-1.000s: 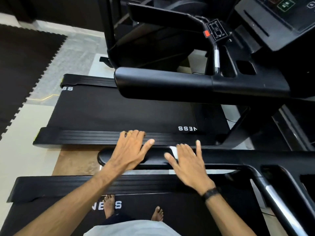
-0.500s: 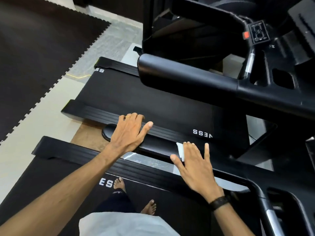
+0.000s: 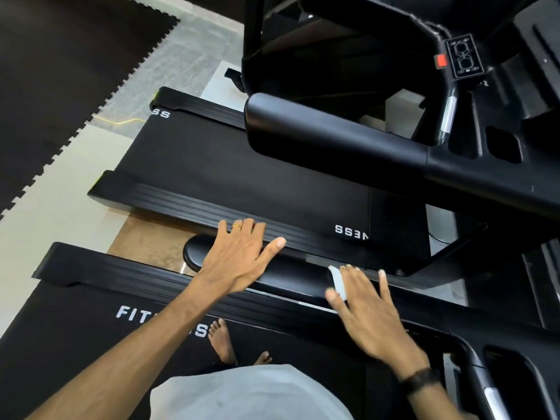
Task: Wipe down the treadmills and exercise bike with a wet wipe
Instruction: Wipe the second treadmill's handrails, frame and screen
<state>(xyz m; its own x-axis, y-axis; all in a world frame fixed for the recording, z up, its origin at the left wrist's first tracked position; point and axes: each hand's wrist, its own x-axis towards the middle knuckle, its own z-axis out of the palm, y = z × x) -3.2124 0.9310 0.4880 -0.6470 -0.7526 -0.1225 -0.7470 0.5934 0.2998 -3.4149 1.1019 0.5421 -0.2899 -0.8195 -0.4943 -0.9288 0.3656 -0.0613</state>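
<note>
I stand barefoot on the near treadmill's belt (image 3: 75,334), facing its black left handrail (image 3: 297,280). My left hand (image 3: 239,256) rests flat on the handrail near its rounded end, fingers straight. My right hand (image 3: 366,310) lies flat further right on the same rail, pressing a white wet wipe (image 3: 338,281) against it; only the wipe's left edge shows beside my fingers. A second treadmill (image 3: 242,177) lies parallel beyond, with its own thick handrail (image 3: 333,140) and console area (image 3: 463,56) at upper right.
A strip of tan and cream floor (image 3: 145,237) separates the two treadmill decks. Dark interlocking foam mats (image 3: 60,71) cover the floor at upper left. The near treadmill's console frame and silver grip sensor (image 3: 494,401) sit at lower right.
The view has swung left and down. My right hand with the wipe has slid a little along the handrail and looks blurred; my left hand keeps its place on the rail.
</note>
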